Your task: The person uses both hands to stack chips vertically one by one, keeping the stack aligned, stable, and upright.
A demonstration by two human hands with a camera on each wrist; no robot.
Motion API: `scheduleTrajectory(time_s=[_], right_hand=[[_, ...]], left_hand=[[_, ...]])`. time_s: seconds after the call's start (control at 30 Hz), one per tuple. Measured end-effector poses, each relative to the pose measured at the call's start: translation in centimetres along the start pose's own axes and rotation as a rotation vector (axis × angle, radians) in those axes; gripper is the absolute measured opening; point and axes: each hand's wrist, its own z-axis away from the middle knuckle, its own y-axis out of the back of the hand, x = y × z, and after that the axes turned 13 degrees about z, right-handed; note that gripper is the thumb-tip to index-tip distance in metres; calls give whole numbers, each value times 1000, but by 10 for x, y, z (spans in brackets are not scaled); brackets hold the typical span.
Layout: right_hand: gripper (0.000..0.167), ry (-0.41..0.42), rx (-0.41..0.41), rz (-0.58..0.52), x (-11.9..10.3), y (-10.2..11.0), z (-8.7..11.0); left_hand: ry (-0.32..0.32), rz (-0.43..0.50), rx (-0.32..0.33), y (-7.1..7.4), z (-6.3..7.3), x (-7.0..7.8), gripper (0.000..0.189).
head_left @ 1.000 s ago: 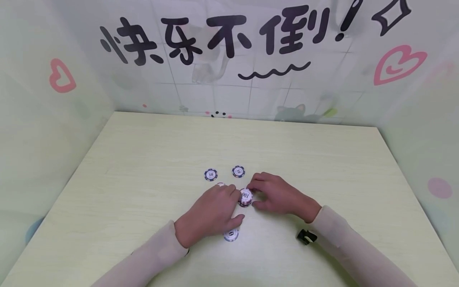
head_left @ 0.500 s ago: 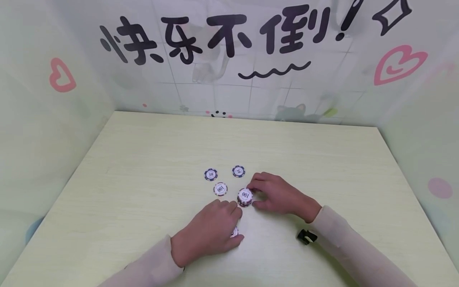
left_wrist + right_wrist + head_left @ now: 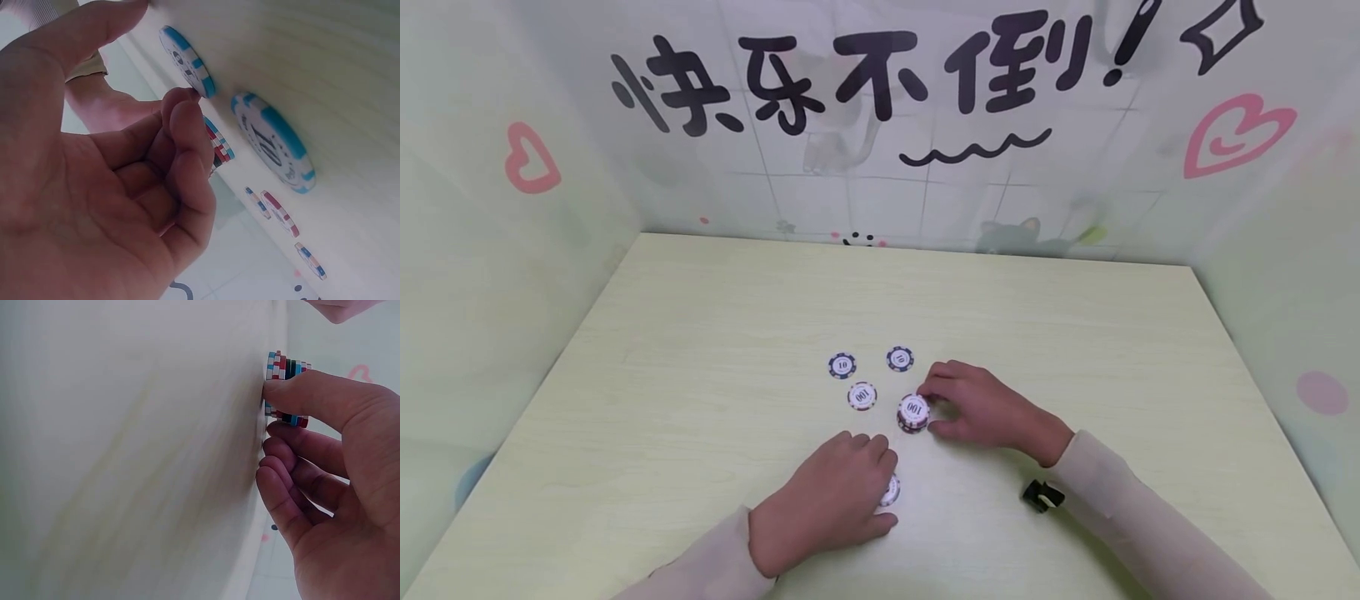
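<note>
- We see the right hand (image 3: 973, 404) with thumb and index finger curved around a short round stack of chips (image 3: 913, 410), edges banded red, blue, white and dark, a white "100" face on top.
- Our left hand (image 3: 831, 500) has loosely curled fingers and a thumb standing well apart, gripping nothing.
- Beside its fingertips lie two flat discs, a nearer light-blue-and-white chip (image 3: 273, 142) and a farther light-blue-and-white chip (image 3: 186, 61); we cannot tell whether a fingertip touches the farther one.
- Beyond, we find a white "100" chip (image 3: 862, 396) and two dark-blue-rimmed "10" chips (image 3: 842, 365), all flat.
- Our table (image 3: 737, 317) shows pale, fine wood grain.
- Near the right sleeve (image 3: 1157, 517), smooth plain cloth, sits a small black object (image 3: 1042, 496).
</note>
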Motion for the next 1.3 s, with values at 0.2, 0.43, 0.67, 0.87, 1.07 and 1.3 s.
scheduleTrajectory(time_s=[0.2,0.43,0.67,0.87,1.07,1.3], right_hand=[[32,-1,0,-2,0,0,1],[32,4,7,-3,-1,0,2],[32,-8,-4,-4,-2,-1,3],[32,1,4,-8,-1,-1,3],[32,9,6,-2,-1,-2,2],[33,10,4,7,0,-2,1]], left_hand=[[0,-16,23,-2,3,-1,42],[19,23,22,-3,2,-2,34],[15,31,34,-5,0,-2,31],[9,26,30,-7,-3,-6,33],[8,52,38,-8,-6,-9,33],[-14,75,57,-7,-9,-12,31]])
